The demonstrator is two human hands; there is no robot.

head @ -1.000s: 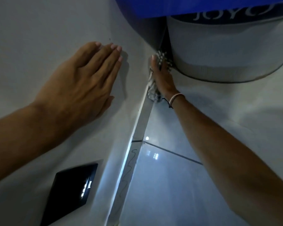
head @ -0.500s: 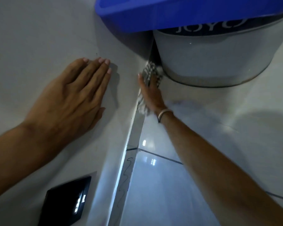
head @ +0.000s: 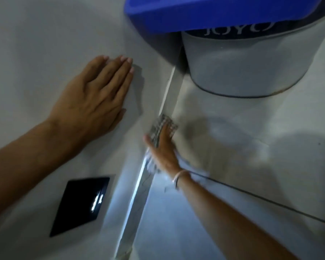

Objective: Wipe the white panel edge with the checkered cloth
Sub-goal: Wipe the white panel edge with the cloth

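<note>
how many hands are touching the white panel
2. The left hand lies flat and open on the panel face. The right hand presses the checkered cloth against the panel's edge.

We note the flat white panel (head: pixel 45 44) reads as smooth and matt, and its thin pale edge strip (head: pixel 165 98) smooth with a faint sheen. The grey-and-white checkered woven cloth (head: pixel 160 128) looks soft and textured. The small black rectangular plate (head: pixel 79 205) is glossy and throws back a bright glint. The pale floor tiles (head: pixel 176 222) are polished and reflective. The white round plastic bucket (head: pixel 242 68) looks smooth and dull, and its blue plastic lid (head: pixel 195 14) is smooth and slightly shiny.
</note>
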